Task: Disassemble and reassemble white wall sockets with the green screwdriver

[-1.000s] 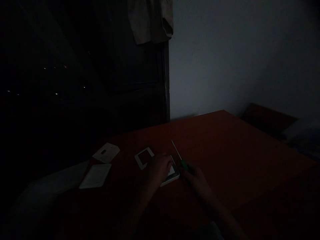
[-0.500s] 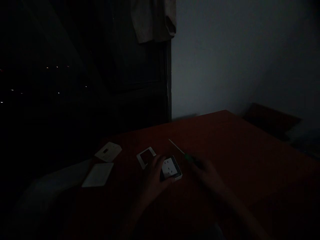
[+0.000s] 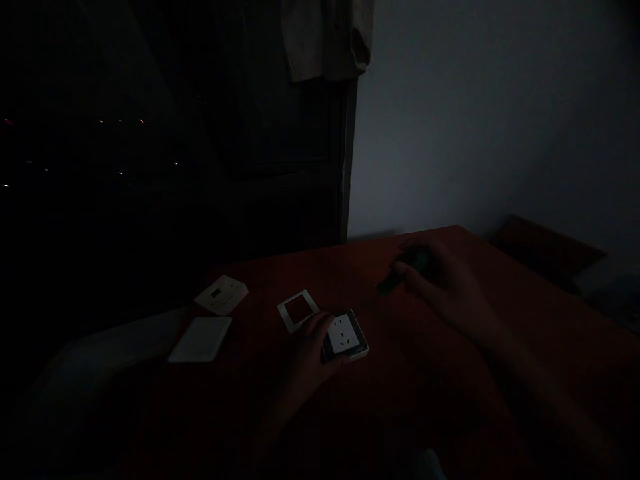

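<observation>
On the reddish table, my left hand [image 3: 311, 353] grips a wall socket [image 3: 344, 335] by its near-left side, thumb in front and fingers over the back. The socket has a white face with several slots and a dark border. My right hand [image 3: 447, 283] is raised to the right of it, closed around the green handle of a screwdriver [image 3: 391, 283]. The screwdriver's shaft points down-left toward the socket's right edge; its tip is too dark to make out. A white square frame [image 3: 299, 311] lies just behind my left fingers.
A white box-like piece [image 3: 222, 295] and a flat white plate [image 3: 201, 339] lie at the table's left. Behind the table [image 3: 505, 307] are a pale wall [image 3: 425, 133], a dark window and a hanging cloth [image 3: 327, 40]. The room is very dim.
My right hand has lifted up and to the right, turning the screwdriver so its shaft points back toward the socket. My left hand keeps its hold. The view has shifted slightly.
</observation>
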Tool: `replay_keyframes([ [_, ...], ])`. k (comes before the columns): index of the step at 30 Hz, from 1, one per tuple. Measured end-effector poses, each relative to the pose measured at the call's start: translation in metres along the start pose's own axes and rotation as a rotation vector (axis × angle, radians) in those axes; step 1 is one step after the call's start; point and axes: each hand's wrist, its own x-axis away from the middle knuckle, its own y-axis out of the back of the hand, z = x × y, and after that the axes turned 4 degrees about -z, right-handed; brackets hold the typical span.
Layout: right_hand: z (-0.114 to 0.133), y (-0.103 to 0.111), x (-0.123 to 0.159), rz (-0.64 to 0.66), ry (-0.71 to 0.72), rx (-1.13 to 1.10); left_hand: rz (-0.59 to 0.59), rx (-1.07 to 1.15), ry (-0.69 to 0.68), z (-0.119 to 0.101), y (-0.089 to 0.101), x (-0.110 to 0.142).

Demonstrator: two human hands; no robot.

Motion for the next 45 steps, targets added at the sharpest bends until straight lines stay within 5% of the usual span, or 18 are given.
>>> replay_keyframes([
  [21,-0.003,-0.021,-0.002,0.135,0.106,0.152,0.003,0.029,-0.014,-0.004,0.001,0.0],
  [35,0.023,-0.026,-0.003,0.269,0.235,0.385,-0.01,0.03,0.007,-0.008,0.003,0.0],
  [40,0.031,-0.023,-0.005,0.35,0.243,0.294,-0.007,0.033,-0.013,-0.007,0.003,0.001],
  [45,0.027,-0.025,-0.009,0.271,0.201,0.503,-0.013,0.024,0.01,-0.005,0.001,0.0],
])
